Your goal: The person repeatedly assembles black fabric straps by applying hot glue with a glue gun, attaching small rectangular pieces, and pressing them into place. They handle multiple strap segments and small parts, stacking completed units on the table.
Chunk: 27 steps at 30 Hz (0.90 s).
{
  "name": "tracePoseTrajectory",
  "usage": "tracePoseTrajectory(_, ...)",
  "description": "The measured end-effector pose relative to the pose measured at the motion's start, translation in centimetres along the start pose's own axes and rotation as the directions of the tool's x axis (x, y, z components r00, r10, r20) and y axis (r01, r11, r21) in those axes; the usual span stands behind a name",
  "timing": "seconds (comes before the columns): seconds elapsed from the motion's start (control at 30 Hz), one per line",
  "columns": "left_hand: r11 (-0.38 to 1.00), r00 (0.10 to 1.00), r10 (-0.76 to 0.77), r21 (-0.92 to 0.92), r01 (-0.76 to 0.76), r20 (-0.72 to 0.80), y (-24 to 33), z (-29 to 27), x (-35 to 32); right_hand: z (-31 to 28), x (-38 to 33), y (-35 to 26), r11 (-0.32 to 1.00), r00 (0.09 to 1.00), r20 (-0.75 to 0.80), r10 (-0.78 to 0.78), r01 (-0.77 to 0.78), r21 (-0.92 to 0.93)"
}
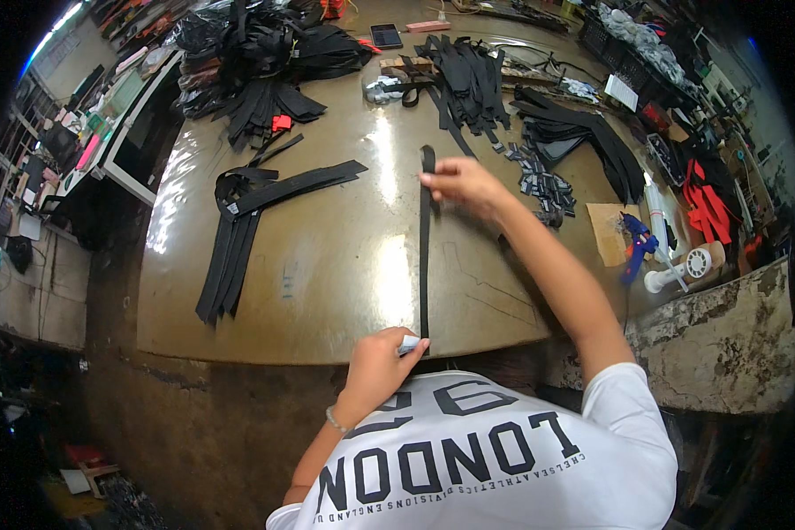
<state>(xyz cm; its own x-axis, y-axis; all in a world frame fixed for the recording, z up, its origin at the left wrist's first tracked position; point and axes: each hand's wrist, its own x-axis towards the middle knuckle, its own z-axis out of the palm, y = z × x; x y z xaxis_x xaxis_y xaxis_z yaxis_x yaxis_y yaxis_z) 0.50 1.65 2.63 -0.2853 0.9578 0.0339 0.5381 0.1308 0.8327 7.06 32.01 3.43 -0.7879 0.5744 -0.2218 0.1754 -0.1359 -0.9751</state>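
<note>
A narrow black strap (425, 256) runs straight across the table from its near edge toward the far side. At the near end, my left hand (375, 367) is closed, its thumb pressing on the strap's end. A small whitish piece (408, 344), too small to name, sticks out between the fingers of that hand. Farther up, my right hand (468, 185) pinches the strap close to its far end, which curls up past the fingertips. To the left lies a bunch of black straps (230, 265), folded over and fanned out.
A large heap of black straps (283, 53) covers the far left of the table (327, 291). More strap bundles (468, 84) lie at the far right, beside a pile of small labels (543, 181). A blue glue gun (638, 243) rests on cardboard (604, 231) at the right edge. A phone (385, 36) lies far off.
</note>
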Motion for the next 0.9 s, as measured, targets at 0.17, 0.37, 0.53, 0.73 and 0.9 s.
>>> tracePoseTrajectory(0.17,0.984,0.991,0.099,0.155,-0.084,-0.095,0.2,1.3,0.1,-2.8,7.4,4.5,0.594,0.844,-0.044,-0.535,0.339,-0.729)
tracePoseTrajectory(0.37,0.947,0.992,0.129,0.299,-0.119,-0.015,-0.3,1.4,-0.1,-0.5,6.1,2.6,0.923,0.866,-0.434,-0.247,0.074,-0.377)
tracePoseTrajectory(0.53,0.922,0.956,0.293,0.26,-0.286,0.011,-0.7,1.0,-0.3,-0.7,-9.7,1.5,0.869,0.845,-0.325,-0.424,0.279,-0.408)
tracePoseTrajectory(0.73,0.892,0.924,0.382,0.256,-0.372,0.011,-1.2,1.0,-0.4,-13.6,-27.9,10.1,0.881,-0.285,-0.838,-0.466,-0.239,-0.408)
tracePoseTrajectory(0.9,0.894,0.929,0.37,0.261,-0.364,0.027,-1.6,1.1,-0.3,-22.0,-27.3,13.3,0.86,0.21,-0.853,-0.477,-0.089,-0.503)
